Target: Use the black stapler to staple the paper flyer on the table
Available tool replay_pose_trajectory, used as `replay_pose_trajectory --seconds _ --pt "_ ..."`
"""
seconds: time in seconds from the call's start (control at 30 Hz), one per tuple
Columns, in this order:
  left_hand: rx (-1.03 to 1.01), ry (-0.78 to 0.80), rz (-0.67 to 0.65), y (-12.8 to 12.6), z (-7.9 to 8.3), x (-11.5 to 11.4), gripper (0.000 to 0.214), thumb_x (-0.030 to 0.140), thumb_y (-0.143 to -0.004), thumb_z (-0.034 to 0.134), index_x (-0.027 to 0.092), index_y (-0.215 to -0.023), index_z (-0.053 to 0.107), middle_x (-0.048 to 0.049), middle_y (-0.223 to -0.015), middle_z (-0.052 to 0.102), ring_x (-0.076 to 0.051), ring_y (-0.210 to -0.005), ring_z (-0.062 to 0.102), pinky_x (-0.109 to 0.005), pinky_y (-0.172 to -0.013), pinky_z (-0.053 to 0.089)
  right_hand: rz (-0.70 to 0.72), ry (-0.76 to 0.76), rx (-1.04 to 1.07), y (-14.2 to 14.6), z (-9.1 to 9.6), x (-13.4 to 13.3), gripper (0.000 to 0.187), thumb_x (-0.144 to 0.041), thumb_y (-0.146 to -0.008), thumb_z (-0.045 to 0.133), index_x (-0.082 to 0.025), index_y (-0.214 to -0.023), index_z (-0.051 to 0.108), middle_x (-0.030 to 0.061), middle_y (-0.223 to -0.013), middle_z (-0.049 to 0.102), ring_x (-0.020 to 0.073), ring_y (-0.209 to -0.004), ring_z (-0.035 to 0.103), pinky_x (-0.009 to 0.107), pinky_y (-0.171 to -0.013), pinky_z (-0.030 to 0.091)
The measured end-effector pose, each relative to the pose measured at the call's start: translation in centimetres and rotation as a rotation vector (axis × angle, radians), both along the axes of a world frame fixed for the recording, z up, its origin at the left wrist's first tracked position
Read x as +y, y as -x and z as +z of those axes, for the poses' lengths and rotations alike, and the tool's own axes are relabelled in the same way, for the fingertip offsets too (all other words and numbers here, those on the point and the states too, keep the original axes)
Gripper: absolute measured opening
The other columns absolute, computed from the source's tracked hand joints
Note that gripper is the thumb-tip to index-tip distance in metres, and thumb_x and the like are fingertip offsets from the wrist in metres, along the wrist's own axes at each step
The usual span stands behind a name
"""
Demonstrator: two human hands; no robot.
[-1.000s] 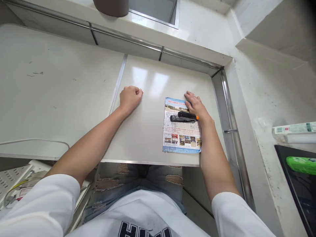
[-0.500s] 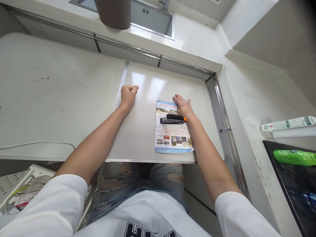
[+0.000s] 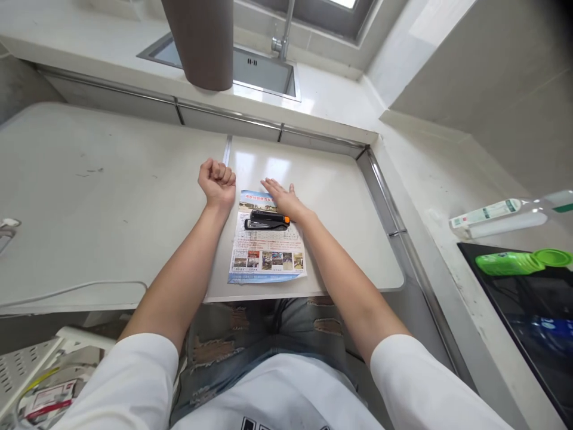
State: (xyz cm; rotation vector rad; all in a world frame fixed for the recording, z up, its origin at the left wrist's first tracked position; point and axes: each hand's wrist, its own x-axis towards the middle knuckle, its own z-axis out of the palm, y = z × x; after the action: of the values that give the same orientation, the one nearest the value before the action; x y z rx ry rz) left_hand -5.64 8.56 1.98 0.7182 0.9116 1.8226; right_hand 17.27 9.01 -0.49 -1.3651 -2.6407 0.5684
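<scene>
One left hand [image 3: 218, 186]: fingers curled into a fist, nothing seen in it, just beside the leaflet [image 3: 268, 243].
Right hand [image 3: 286, 200]: fingers extended, laid over the leaflet's upper right edge, gripping nothing.
Stapler [image 3: 268, 219]: long, narrow, black body, orange end; lies on the leaflet, just beside the right wrist.
Leaflet stock: thin printed paper, roughly rectangular.
Table [image 3: 353, 245]: smooth, glossy off-white, rounded corner.
</scene>
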Motion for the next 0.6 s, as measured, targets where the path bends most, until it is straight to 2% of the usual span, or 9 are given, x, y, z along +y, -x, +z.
replay_pose_trajectory --seconds 0.17,0.3,0.4,0.5,0.57,0.6 --pt "-0.015 0.01 -0.008 0.4 0.4 -0.4 0.057 0.047 -0.1 0.046 0.023 -0.055 0.021 0.0059 -0.047 0.013 -0.01 -0.039 0.02 -0.028 -0.04 0.026 0.126 0.01 0.009 2.3 0.5 0.0 0.102 0.005 -0.078 0.039 -0.035 -0.167 0.009 0.0005 -0.173 0.01 0.0251 -0.16 0.012 0.072 -0.122 -0.002" --pt "0.005 0.072 -0.038 0.3 0.6 -0.5 0.055 0.048 -0.1 0.043 0.023 -0.059 0.017 0.0057 -0.046 0.013 -0.01 -0.04 0.02 -0.026 -0.041 0.029 0.137 0.032 0.014 4.1 0.7 0.2 0.101 0.002 -0.077 0.041 -0.035 -0.167 0.012 -0.0016 -0.172 0.013 0.0265 -0.16 0.014 0.071 -0.123 -0.001" --pt "-0.003 0.031 -0.041 0.4 0.4 -0.5 0.055 0.047 -0.1 0.041 0.022 -0.06 0.013 0.0056 -0.047 0.012 -0.01 -0.041 0.018 -0.026 -0.041 0.029 0.137 0.037 0.027 5.0 0.9 0.0 0.1 -0.001 -0.078 0.043 -0.036 -0.166 0.012 -0.0038 -0.171 0.016 0.025 -0.16 0.016 0.068 -0.125 0.002" --pt "-0.043 -0.043 -0.056 0.5 0.2 -0.6 0.056 0.045 -0.099 0.042 0.021 -0.06 0.011 0.0056 -0.047 0.013 -0.01 -0.04 0.018 -0.027 -0.041 0.028 0.092 -0.013 0.129 4.5 1.2 -0.3 0.092 -0.009 -0.083 0.045 -0.033 -0.166 0.015 -0.0022 -0.17 0.024 0.0239 -0.158 0.021 0.06 -0.126 0.014" --pt "-0.049 -0.046 -0.073 0.5 0.2 -0.7 0.057 0.046 -0.099 0.045 0.021 -0.059 0.011 0.0056 -0.047 0.014 -0.009 -0.04 0.019 -0.027 -0.041 0.027 -0.004 -0.084 0.239 2.8 1.4 -0.3 0.076 -0.019 -0.089 0.047 -0.027 -0.162 0.03 0.0029 -0.164 0.04 0.0247 -0.151 0.034 0.05 -0.123 0.027" --pt "-0.053 -0.037 -0.081 0.5 0.3 -0.7 0.058 0.046 -0.099 0.046 0.022 -0.059 0.011 0.0057 -0.047 0.014 -0.009 -0.04 0.019 -0.027 -0.04 0.026 -0.064 -0.122 0.29 1.7 1.4 -0.2 0.064 -0.026 -0.091 0.048 -0.025 -0.155 0.042 0.006 -0.155 0.051 0.0254 -0.142 0.044 0.045 -0.118 0.035"
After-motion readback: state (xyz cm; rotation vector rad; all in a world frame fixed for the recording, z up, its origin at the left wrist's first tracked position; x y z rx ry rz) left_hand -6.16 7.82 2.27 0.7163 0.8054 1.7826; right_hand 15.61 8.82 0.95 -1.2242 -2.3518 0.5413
